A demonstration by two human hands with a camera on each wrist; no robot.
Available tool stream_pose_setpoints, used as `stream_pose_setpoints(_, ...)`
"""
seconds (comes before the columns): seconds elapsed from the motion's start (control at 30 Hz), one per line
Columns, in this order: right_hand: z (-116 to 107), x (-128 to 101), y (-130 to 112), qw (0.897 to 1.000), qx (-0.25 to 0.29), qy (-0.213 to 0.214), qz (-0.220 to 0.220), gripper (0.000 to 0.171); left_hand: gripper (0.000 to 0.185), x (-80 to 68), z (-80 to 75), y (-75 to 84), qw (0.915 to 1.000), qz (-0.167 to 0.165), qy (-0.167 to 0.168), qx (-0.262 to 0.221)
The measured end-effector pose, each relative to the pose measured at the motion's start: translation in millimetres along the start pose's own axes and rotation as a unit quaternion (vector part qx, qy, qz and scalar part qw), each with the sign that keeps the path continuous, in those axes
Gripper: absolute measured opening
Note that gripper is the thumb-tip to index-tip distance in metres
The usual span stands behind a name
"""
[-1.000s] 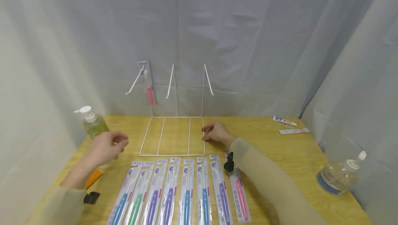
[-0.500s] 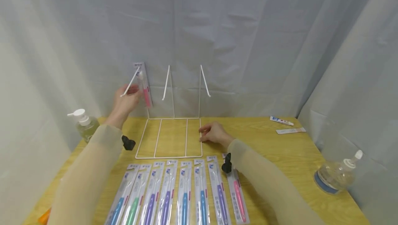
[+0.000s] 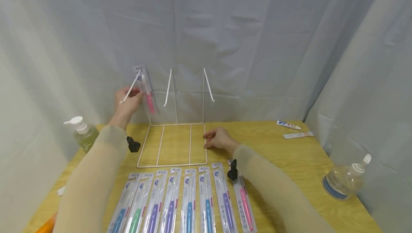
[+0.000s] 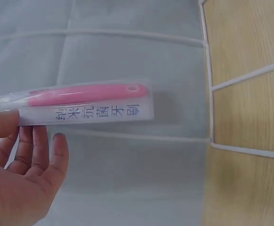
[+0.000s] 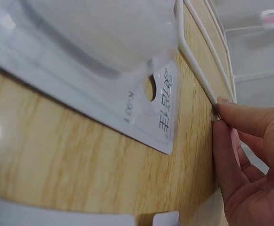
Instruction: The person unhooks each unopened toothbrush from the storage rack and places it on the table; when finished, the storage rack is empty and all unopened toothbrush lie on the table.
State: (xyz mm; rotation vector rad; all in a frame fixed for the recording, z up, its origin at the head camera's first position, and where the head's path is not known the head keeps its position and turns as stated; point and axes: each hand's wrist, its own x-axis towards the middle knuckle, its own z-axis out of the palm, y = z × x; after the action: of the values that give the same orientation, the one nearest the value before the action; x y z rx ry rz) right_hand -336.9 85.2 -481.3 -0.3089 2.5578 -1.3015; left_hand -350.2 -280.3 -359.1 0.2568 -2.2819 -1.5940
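Note:
A white wire display rack [image 3: 172, 165] stands on the table, with three hooks at its back. A packaged toothbrush [image 3: 150, 102] with a pink handle hangs on the left hook, tilted, its lower end to the right. My left hand [image 3: 127, 102] is behind that hook and pinches the pack's edge; in the left wrist view, the thumb lies at the edge of the toothbrush pack [image 4: 89, 96] with fingers below. My right hand [image 3: 220, 139] pinches the right bar of the rack's base, thumb and forefinger at the wire rack [image 5: 195, 61] in the right wrist view.
Several packaged toothbrushes [image 3: 189, 204] lie in a row in front of the rack. A green pump bottle [image 3: 85, 134] stands left, a clear pump bottle [image 3: 342, 181] right. A toothpaste tube [image 3: 288, 124] and a flat strip [image 3: 297, 135] lie back right. A grey curtain [image 3: 257, 47] hangs behind.
My left hand has moved from over the table's left side up to the hanging toothbrush and taken its edge. The pack tilts slightly more. My right hand stays at the rack's base.

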Motion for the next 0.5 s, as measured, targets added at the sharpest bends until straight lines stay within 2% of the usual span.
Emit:
stream_pose_setpoints(0.03, 0, 0, 0, 1.0, 0.002, -0.001, -0.001, 0.042, 0.032, -1.4, 1.0, 0.6, 0.9999, 0.015, -0.003, -0.001)
stream_pose_setpoints(0.07, 0, 1, 0, 1.0, 0.002, 0.0, -0.002, 0.041, 0.028, 4.7, 1.1, -8.2, 0.9985, 0.046, -0.02, -0.022)
stream_pose_setpoints(0.13, 0, 2, 1, 1.0, 0.002, 0.0, -0.005, 0.041, 0.023, -2.9, 1.5, -5.1, 0.9957, 0.081, -0.043, -0.014)
stream_pose_setpoints(0.2, -1, 3, 0, 1.0, -0.002, 0.002, -0.007, 0.04, 0.024, -17.2, -1.0, -1.8, 0.9913, 0.107, -0.076, 0.009)
stream_pose_setpoints(0.27, -2, 4, 0, 1.0, -0.006, 0.001, -0.007, 0.04, 0.027, -37.9, -8.6, -0.4, 0.9853, 0.116, -0.119, 0.038)
stream_pose_setpoints(0.3, -2, 4, 0, 1.0, -0.005, 0.0, -0.006, 0.041, 0.029, -59.9, -15.0, 8.8, 0.983, 0.102, -0.132, 0.076)
stream_pose_setpoints(0.37, -3, 5, -1, 1.0, -0.003, -0.001, -0.004, 0.041, 0.035, -88.6, -32.6, 3.6, 0.9745, 0.087, -0.173, 0.114)
stream_pose_setpoints(0.5, -8, 7, -1, 1.0, 0.004, -0.002, 0.002, 0.042, 0.034, -147.7, -76.6, -22.4, 0.9558, 0.034, -0.225, 0.187)
